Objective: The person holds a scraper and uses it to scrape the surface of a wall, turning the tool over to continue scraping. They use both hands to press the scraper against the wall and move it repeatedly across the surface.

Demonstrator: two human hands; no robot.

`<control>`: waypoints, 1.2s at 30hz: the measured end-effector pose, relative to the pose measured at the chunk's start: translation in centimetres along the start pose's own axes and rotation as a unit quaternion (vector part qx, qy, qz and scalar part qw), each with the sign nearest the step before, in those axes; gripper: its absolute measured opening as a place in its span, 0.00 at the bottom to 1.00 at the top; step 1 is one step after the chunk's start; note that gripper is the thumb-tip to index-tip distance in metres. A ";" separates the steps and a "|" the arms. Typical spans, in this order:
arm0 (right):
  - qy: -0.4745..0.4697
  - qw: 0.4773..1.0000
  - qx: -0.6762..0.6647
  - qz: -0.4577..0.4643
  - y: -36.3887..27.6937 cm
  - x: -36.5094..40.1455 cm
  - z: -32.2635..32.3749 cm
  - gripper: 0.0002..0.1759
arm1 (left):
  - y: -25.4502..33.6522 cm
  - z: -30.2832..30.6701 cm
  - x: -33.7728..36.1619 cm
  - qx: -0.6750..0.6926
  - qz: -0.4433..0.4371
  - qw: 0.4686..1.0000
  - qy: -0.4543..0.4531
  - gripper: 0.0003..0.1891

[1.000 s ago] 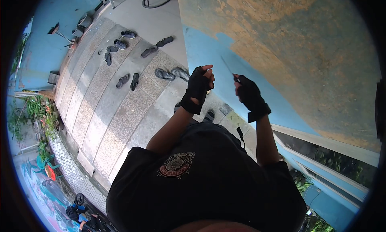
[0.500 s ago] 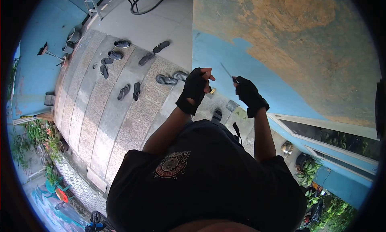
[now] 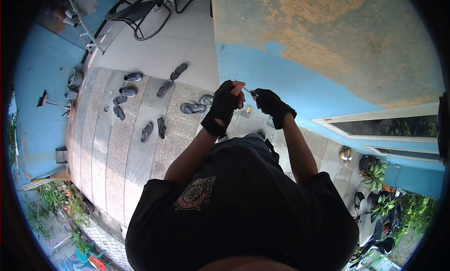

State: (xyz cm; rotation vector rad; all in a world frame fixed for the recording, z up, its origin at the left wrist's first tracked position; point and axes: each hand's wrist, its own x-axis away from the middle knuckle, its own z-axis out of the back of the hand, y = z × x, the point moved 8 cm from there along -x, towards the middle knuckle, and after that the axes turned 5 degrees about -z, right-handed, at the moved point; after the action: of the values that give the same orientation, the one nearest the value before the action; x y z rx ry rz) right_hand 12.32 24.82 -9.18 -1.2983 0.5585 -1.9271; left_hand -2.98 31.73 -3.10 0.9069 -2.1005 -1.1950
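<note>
My right hand (image 3: 271, 104), in a black fingerless glove, is closed round the handle of a thin-bladed tool (image 3: 247, 90). The narrow grey blade points up and left; its exact kind I cannot make out. My left hand (image 3: 226, 102), gloved the same way, is closed with its bare fingertips at the blade's end. Both hands are close together in front of my chest, beside a wall (image 3: 290, 76) with light blue paint and a large brown, rough patch.
Several sandals and shoes (image 3: 164, 88) lie on the tiled floor to the left. A ladder (image 3: 84, 29) and a black chair (image 3: 133, 13) stand at the top left. A window (image 3: 389, 126) is set in the wall at right. Below it are potted plants (image 3: 373, 173) and a parked motorcycle (image 3: 370, 229).
My right hand has moved left towards my left hand, bringing the blade to its fingertips. The view has shifted, showing more of the chair, ladder and motorcycle.
</note>
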 end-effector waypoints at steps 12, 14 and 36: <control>0.147 0.945 -0.290 0.040 2.0 7.3 7.4 0.23 | -5.7 -4.9 -2.9 -0.017 0.123 0.988 -0.090 0.23; 0.150 0.951 -0.267 0.047 1.4 8.1 8.3 0.24 | -7.3 -6.7 -3.6 -0.024 0.134 0.984 -0.114 0.31; 0.092 0.960 -0.074 0.256 0.0 6.3 16.4 0.19 | -4.6 -19.1 -8.3 -0.279 -0.225 0.924 0.129 0.34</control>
State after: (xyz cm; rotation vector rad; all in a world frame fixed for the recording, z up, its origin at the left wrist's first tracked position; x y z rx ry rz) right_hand 26.01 20.72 1.06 -0.9434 1.0391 -1.5963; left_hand 17.42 26.69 0.40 1.2128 -1.2606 -1.6780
